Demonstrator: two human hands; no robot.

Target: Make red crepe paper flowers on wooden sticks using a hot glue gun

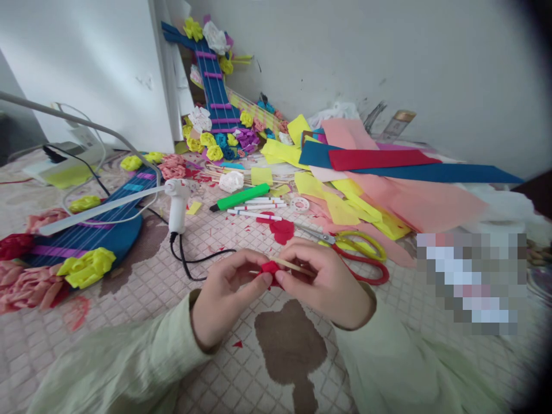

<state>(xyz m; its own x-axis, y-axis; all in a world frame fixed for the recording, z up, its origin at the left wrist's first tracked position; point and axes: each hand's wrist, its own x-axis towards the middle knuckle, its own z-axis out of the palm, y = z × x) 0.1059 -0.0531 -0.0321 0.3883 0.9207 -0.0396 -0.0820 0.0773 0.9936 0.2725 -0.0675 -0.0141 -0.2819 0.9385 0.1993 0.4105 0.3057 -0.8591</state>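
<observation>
Between my hands, just above the table, is a small folded bit of red crepe paper (pixel 271 267). My left hand (pixel 230 293) pinches its left side between thumb and fingers. On the other side, my right hand (pixel 325 282) is closed around a thin wooden stick (pixel 293 265), whose tip meets the paper. The right thumb presses against the paper too. My fingers hide part of both. Scissors (pixel 362 270) with red and yellow handles lie just beyond my right hand. A red paper scrap (pixel 282 231) rests on the table behind the hands.
A white glue gun (pixel 176 210) stands left with its black cord trailing. Near it lies a blue guitar shape (pixel 125 230) with paper flowers; another blue guitar (pixel 215 86) leans on the wall. A green marker (pixel 244 197), several pens and strips of crepe paper (pixel 414 195) cover the back.
</observation>
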